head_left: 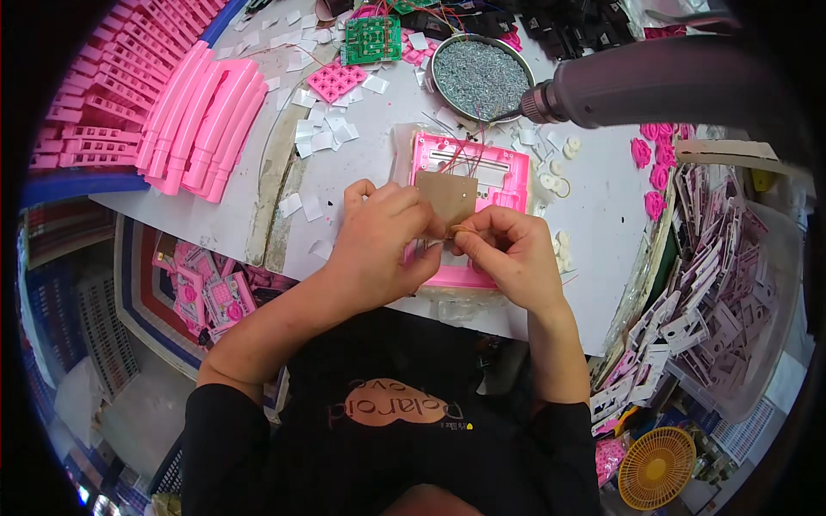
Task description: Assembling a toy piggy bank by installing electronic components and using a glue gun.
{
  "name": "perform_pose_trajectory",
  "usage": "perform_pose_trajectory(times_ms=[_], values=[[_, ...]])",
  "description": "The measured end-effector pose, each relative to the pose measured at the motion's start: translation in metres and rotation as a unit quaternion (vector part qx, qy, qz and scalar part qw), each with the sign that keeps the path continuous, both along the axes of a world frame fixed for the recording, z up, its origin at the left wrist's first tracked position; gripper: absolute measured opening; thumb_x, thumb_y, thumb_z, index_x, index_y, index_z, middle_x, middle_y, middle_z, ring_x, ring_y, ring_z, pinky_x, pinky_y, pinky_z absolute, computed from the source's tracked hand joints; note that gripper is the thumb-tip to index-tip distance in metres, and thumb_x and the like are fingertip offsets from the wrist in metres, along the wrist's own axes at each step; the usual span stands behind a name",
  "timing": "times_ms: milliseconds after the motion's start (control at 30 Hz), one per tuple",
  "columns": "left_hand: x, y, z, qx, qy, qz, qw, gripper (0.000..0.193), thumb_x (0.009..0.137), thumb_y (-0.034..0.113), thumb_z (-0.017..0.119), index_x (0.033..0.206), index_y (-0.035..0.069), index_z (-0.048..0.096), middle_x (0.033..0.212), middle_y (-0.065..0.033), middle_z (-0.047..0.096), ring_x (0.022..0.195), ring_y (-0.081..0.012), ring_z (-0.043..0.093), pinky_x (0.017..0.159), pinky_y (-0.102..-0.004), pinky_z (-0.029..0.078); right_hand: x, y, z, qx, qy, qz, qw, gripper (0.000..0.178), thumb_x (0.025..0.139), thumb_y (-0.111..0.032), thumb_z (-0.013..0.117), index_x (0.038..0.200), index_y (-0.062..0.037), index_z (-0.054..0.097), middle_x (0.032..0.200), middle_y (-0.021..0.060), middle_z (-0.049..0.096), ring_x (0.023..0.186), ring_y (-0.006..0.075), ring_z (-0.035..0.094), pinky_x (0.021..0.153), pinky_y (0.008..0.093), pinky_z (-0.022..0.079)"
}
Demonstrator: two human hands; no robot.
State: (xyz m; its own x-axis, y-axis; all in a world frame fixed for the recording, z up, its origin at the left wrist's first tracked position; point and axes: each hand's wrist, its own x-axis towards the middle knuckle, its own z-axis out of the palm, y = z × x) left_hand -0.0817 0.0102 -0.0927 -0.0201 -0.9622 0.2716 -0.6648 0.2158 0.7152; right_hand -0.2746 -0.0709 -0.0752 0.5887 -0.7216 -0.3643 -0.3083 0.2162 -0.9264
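A pink plastic housing [514, 168] lies in front of me on the white table, with a brown circuit board [449, 194] over its middle. Thin red wires [465, 153] run from the board toward the far side. My right hand [520, 258] pinches a thin wire [463, 230] between thumb and forefinger at the board's near edge. Close beside it, my left hand [379, 245] is closed, its fingertips almost meeting the right ones. A small pink and whitish bit shows between its fingers, too hidden to name.
Over the far right hangs a dark power screwdriver [637, 90], its tip near a round bowl of screws [434, 73]. Pink curved parts [202, 120] are stacked at left. A green circuit board [372, 40] lies far back. A clear bin [770, 322] of flat parts stands right.
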Motion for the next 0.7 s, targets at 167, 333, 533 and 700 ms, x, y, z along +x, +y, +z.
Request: perform_pose_trajectory(times_ms=[167, 333, 533, 700], values=[[-0.0005, 0.0003, 0.0000, 0.009, 0.011, -0.007, 1.000, 0.016, 0.074, 0.011, 0.074, 0.086, 0.015, 0.064, 0.081, 0.0022, 0.057, 0.081, -0.0184, 0.057, 0.081, -0.0410, 0.030, -0.0027, -0.0014, -0.0011, -0.025, 0.017, 0.017, 0.999, 0.009, 0.090, -0.007, 0.071, 0.093, 0.0022, 0.071, 0.066, -0.0041, 0.061, 0.059, -0.0001, 0.048, 0.051, 0.0207, 0.037], [0.0023, -0.0020, -0.0009, 0.012, 0.020, -0.024, 0.999, 0.017, 0.075, 0.008, 0.075, 0.088, 0.014, 0.066, 0.086, 0.0013, 0.059, 0.082, -0.0180, 0.057, 0.082, -0.0388, 0.029, -0.0033, -0.0009, -0.0042, -0.011, -0.024, 0.016, 1.000, 0.010, 0.091, -0.008, 0.071, 0.092, 0.0021, 0.071, 0.066, -0.0044, 0.061, 0.059, -0.0002, 0.047, 0.051, 0.0206, 0.036], [0.0054, -0.0034, -0.0013, 0.012, -0.005, -0.047, 0.999, 0.017, 0.076, 0.010, 0.078, 0.088, 0.013, 0.067, 0.088, 0.0018, 0.060, 0.086, -0.0179, 0.057, 0.083, -0.0388, 0.029, -0.0004, 0.0004, -0.0009, -0.001, -0.021, 0.010, 1.000, 0.012, 0.092, -0.010, 0.071, 0.092, 0.0023, 0.071, 0.071, -0.0026, 0.065, 0.060, 0.0003, 0.051, 0.052, 0.0203, 0.039], [0.0047, -0.0040, 0.0006, 0.009, -0.002, -0.054, 0.998, 0.017, 0.075, 0.011, 0.078, 0.088, 0.013, 0.067, 0.089, 0.0020, 0.060, 0.087, -0.0178, 0.057, 0.083, -0.0397, 0.029, -0.0009, 0.0004, -0.0020, -0.001, -0.011, 0.009, 1.000, 0.013, 0.091, -0.011, 0.071, 0.091, 0.0019, 0.071, 0.071, -0.0025, 0.065, 0.060, 0.0004, 0.051, 0.052, 0.0204, 0.040]])
